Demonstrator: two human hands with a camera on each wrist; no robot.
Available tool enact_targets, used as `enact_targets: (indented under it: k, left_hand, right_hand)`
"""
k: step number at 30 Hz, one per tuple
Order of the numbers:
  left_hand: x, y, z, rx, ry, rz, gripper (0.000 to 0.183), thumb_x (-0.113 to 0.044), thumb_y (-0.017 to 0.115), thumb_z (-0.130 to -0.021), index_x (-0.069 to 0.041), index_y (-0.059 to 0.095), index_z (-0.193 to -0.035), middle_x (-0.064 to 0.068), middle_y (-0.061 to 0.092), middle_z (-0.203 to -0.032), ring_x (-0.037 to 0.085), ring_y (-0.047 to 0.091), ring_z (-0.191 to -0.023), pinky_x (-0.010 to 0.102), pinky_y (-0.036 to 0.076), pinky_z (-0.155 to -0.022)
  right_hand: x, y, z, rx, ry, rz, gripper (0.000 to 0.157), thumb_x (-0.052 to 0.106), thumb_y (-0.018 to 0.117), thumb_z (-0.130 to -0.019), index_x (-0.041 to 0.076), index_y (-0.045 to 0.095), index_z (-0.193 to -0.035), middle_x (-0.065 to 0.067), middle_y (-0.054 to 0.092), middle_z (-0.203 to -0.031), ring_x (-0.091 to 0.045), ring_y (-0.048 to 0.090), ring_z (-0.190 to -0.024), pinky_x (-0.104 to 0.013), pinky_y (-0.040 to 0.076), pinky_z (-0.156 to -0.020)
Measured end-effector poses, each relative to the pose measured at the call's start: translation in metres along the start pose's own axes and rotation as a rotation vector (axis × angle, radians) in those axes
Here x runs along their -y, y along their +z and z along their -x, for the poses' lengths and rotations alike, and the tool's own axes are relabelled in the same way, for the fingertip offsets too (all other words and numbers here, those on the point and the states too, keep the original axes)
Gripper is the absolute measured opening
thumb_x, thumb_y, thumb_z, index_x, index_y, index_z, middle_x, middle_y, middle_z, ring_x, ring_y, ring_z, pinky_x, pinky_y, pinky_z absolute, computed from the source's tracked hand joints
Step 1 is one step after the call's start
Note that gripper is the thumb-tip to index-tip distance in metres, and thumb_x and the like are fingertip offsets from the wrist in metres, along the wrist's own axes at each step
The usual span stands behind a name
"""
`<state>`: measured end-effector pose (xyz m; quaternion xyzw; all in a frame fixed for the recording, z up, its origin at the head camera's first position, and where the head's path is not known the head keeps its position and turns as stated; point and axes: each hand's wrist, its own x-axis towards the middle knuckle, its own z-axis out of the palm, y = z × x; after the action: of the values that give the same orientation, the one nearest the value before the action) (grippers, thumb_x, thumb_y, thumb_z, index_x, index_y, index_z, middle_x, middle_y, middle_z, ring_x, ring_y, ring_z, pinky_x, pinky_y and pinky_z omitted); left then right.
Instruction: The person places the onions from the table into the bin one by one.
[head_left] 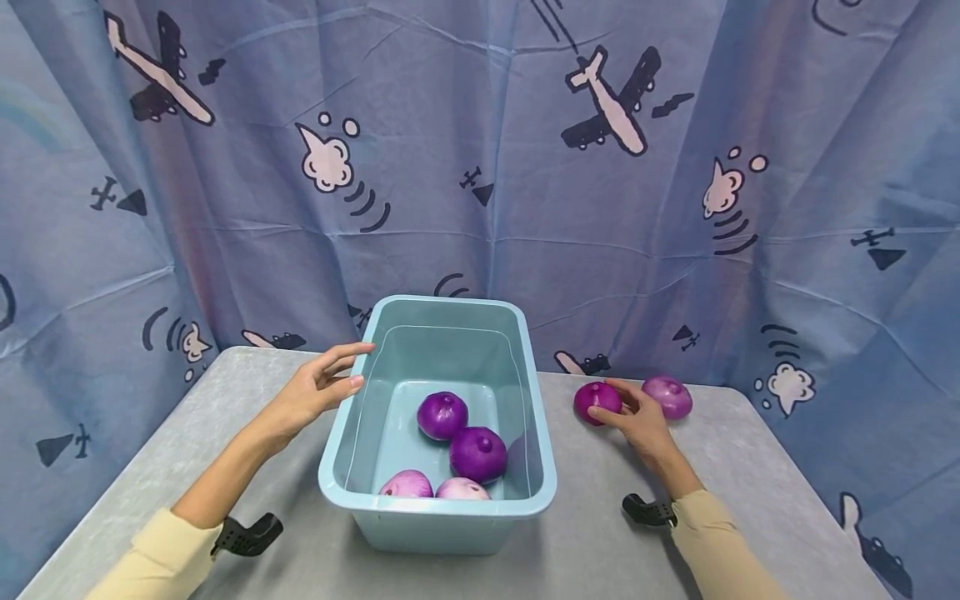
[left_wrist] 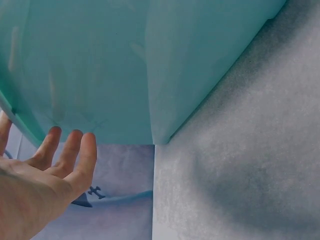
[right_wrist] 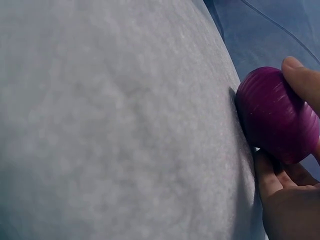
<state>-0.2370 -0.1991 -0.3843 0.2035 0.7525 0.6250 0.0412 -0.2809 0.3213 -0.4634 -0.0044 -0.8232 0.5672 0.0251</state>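
Observation:
My right hand [head_left: 647, 423] holds a red onion [head_left: 591, 400] on the table, right of a light blue plastic bin [head_left: 341, 492]. The right wrist view shows thumb and fingers on opposite sides of this deep purple onion [right_wrist: 270, 115], which sits close to the table surface. A paler red onion [head_left: 671, 398] lies just beyond that hand. My left hand [head_left: 311, 396] is at the bin's left rim, fingers loosely extended; in the left wrist view the fingers [left_wrist: 86, 155] are spread by the bin's outer wall [left_wrist: 100, 65]. Whether they touch it, I cannot tell.
Inside the bin lie two dark purple onions, one farther back [head_left: 442, 415] and one nearer [head_left: 478, 455], and two paler ones [head_left: 406, 483] partly hidden by the front rim. The grey table [head_left: 585, 533] ends at a blue curtain [head_left: 450, 167] with airplane prints.

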Motion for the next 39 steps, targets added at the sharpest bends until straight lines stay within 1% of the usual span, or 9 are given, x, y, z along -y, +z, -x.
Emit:
enact_targets:
  k: [4,8,11,18,23,29,33,35,39]
  left_hand:
    - [0.0,0.0,0.0,-0.003,-0.002,-0.012,0.051,-0.022,0.063,-0.103,-0.014,0.048,-0.151,0.018,0.045,-0.15,0.036,0.053,-0.127,0.045,0.049,-0.094]
    - [0.001,0.0,0.0,-0.003,-0.004,-0.014,0.051,-0.022,0.063,-0.103,-0.014,0.048,-0.151,0.018,0.046,-0.15,0.036,0.053,-0.127,0.046,0.049,-0.094]
    - [0.001,0.0,0.0,-0.004,-0.004,-0.012,0.051,-0.022,0.063,-0.103,-0.014,0.047,-0.151,0.018,0.045,-0.15,0.036,0.053,-0.127,0.046,0.049,-0.095]
    - [0.001,0.0,0.0,-0.003,0.0,-0.007,0.052,-0.022,0.063,-0.103,-0.013,0.047,-0.152,0.018,0.044,-0.151,0.035,0.052,-0.128,0.047,0.049,-0.095]
    - [0.001,0.0,0.0,0.005,0.004,0.005,0.052,-0.021,0.062,-0.103,-0.013,0.047,-0.152,0.018,0.044,-0.151,0.036,0.052,-0.128,0.045,0.048,-0.096]
    - [0.001,0.0,0.001,0.015,-0.007,0.01,0.053,-0.022,0.062,-0.103,-0.014,0.045,-0.153,0.02,0.043,-0.151,0.039,0.05,-0.129,0.048,0.047,-0.096]
    - [0.0,-0.001,0.002,0.012,-0.003,-0.005,0.053,-0.022,0.063,-0.102,-0.013,0.046,-0.152,0.018,0.037,-0.157,0.04,0.039,-0.138,0.054,0.04,-0.103]
    - [0.0,-0.001,0.001,0.007,0.005,-0.013,0.052,-0.021,0.064,-0.102,-0.012,0.048,-0.151,0.016,0.035,-0.158,0.04,0.034,-0.142,0.056,0.036,-0.106]
    - [0.0,-0.002,-0.001,0.009,0.011,-0.015,0.052,-0.02,0.065,-0.101,-0.011,0.049,-0.15,0.014,0.036,-0.158,0.04,0.032,-0.143,0.057,0.034,-0.107]
  right_hand:
    - [0.001,0.0,0.001,-0.009,-0.017,0.029,0.075,0.02,0.083,-0.089,-0.001,0.045,-0.15,-0.025,0.043,-0.147,-0.04,0.042,-0.135,-0.038,0.042,-0.106]
    - [0.0,0.002,0.004,-0.019,-0.044,0.057,0.075,0.02,0.083,-0.088,-0.001,0.045,-0.149,-0.025,0.044,-0.146,-0.041,0.044,-0.134,-0.041,0.041,-0.106]
    - [0.001,0.003,0.006,-0.023,-0.06,0.063,0.075,0.02,0.084,-0.088,-0.001,0.046,-0.149,-0.024,0.045,-0.146,-0.041,0.044,-0.134,-0.037,0.042,-0.104]
    - [0.003,0.001,0.012,-0.005,-0.085,0.051,0.075,0.02,0.084,-0.087,-0.001,0.047,-0.149,-0.025,0.047,-0.145,-0.04,0.047,-0.132,-0.02,0.044,-0.096]
    - [0.008,-0.003,0.018,0.002,-0.095,0.058,0.073,0.022,0.084,-0.087,0.001,0.049,-0.148,-0.025,0.047,-0.144,-0.041,0.049,-0.131,-0.018,0.045,-0.093]
    - [0.018,-0.007,0.028,0.017,-0.137,0.028,0.07,0.014,0.083,-0.088,-0.002,0.049,-0.147,-0.026,0.05,-0.141,-0.042,0.052,-0.126,-0.016,0.046,-0.09]
    - [0.024,-0.011,0.036,0.032,-0.169,0.037,0.069,0.014,0.083,-0.088,-0.003,0.049,-0.146,-0.025,0.051,-0.14,-0.033,0.056,-0.123,-0.016,0.047,-0.089]
    - [0.027,-0.014,0.04,0.041,-0.176,0.027,0.068,0.013,0.082,-0.089,-0.003,0.049,-0.146,-0.025,0.051,-0.14,-0.025,0.058,-0.121,-0.017,0.048,-0.089]
    - [0.032,-0.021,0.046,0.06,-0.183,-0.007,0.065,0.009,0.08,-0.09,-0.004,0.049,-0.145,-0.026,0.048,-0.14,-0.01,0.059,-0.114,-0.02,0.05,-0.088]
